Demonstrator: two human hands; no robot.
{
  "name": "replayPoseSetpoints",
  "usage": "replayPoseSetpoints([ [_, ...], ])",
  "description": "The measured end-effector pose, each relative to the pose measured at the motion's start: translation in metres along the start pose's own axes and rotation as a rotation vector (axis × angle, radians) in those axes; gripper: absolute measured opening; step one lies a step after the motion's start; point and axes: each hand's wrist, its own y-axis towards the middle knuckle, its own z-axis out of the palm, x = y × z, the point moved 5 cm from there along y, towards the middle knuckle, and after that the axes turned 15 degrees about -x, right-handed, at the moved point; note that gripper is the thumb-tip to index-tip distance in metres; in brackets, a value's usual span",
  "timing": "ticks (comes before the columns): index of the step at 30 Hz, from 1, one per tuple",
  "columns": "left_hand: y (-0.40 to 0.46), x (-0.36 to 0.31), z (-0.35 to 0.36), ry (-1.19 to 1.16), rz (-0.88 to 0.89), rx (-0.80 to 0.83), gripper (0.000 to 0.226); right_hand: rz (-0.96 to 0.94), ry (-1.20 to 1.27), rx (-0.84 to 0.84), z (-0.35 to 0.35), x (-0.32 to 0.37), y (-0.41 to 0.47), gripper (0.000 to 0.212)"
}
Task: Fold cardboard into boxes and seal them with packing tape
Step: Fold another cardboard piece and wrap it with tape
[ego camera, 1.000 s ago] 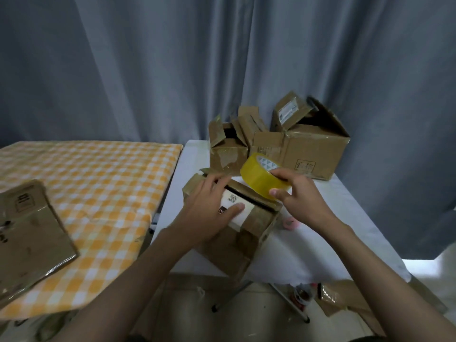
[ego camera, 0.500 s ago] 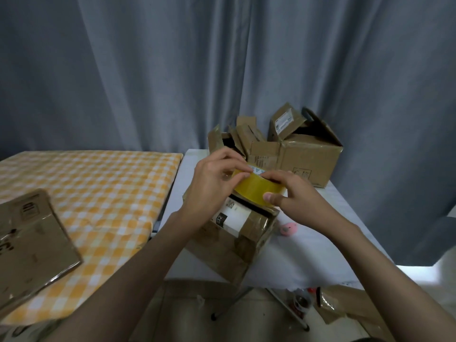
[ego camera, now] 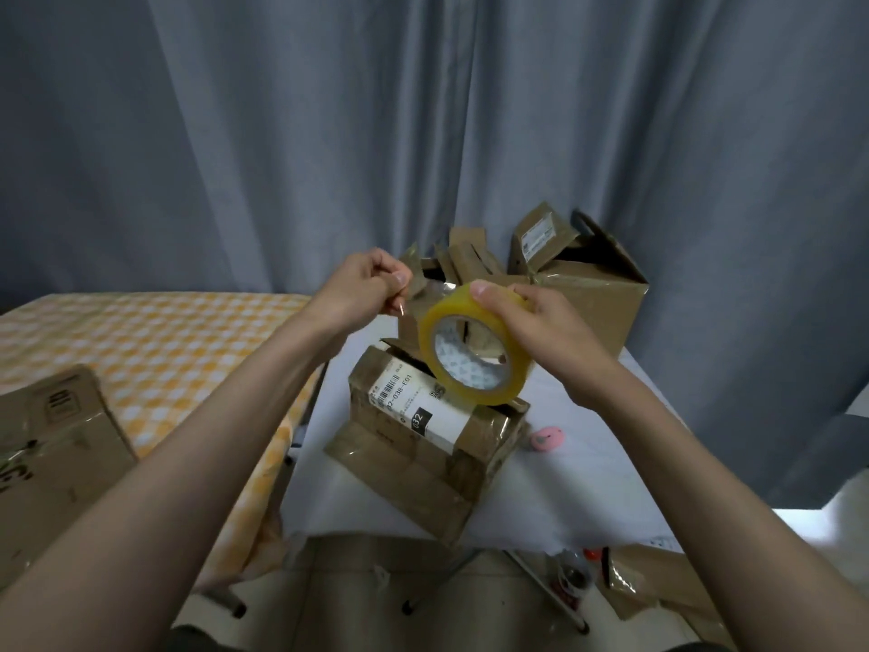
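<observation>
A yellow-tinted roll of packing tape (ego camera: 472, 354) hangs at the frame's centre, tilted so its patterned core faces us, a clear strip peeling off to the upper left. Just below it a worn cardboard box (ego camera: 425, 442) with a white shipping label sits skewed.
</observation>
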Motion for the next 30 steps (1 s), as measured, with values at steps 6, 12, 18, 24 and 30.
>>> replayPoseSetpoints([
  [6, 0.025, 0.041, -0.011, 0.120, -0.065, 0.022, 0.020, -0.094, -0.367, 0.110, 0.014, -0.014, 0.000, 0.066],
  [12, 0.037, 0.083, -0.005, 0.245, -0.111, 0.002, 0.020, -0.069, -0.452, 0.129, 0.043, -0.040, 0.012, 0.035],
  [18, 0.033, 0.105, -0.002, 0.217, -0.142, 0.037, 0.011, 0.041, -0.174, 0.051, 0.051, -0.079, -0.008, 0.060],
  [24, 0.030, 0.115, -0.009, 0.164, -0.146, 0.036, 0.017, 0.141, -0.025, -0.046, 0.052, -0.105, -0.031, 0.052],
  [30, 0.037, 0.130, -0.014, 0.174, -0.118, -0.018, 0.015, 0.117, 0.118, -0.085, 0.051, -0.100, -0.022, 0.048],
])
